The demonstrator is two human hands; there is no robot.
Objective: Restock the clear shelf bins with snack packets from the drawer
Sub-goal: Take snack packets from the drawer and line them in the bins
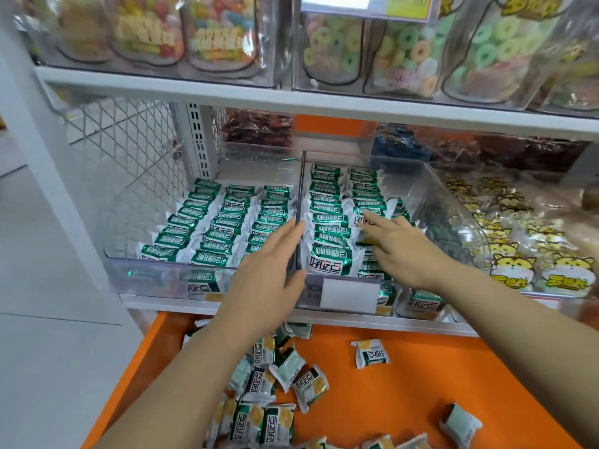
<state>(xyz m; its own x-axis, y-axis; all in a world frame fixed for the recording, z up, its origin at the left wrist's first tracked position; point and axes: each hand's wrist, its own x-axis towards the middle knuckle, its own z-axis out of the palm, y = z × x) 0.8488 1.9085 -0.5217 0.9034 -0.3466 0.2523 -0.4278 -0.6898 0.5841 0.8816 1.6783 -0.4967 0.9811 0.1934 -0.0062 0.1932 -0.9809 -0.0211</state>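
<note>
Two clear shelf bins stand side by side, split by a dark divider (299, 189). The left bin (155, 277) and the right bin (453, 196) each hold several rows of green-and-white snack packets (223, 222). My left hand (272, 270) rests flat against the divider at the bins' front edge, fingers together, holding nothing. My right hand (398, 244) reaches into the right bin, fingers spread and pressing on the packets in its right column (369, 212). Below, the open orange drawer (405, 400) holds several loose packets (311, 387).
The shelf above carries clear bins of ring candies (418, 53) and gummies (152, 30). To the right a bin holds yellow cat-print snack bags (515, 264). White wire mesh (129, 140) backs the shelf at left; a pale floor lies beyond.
</note>
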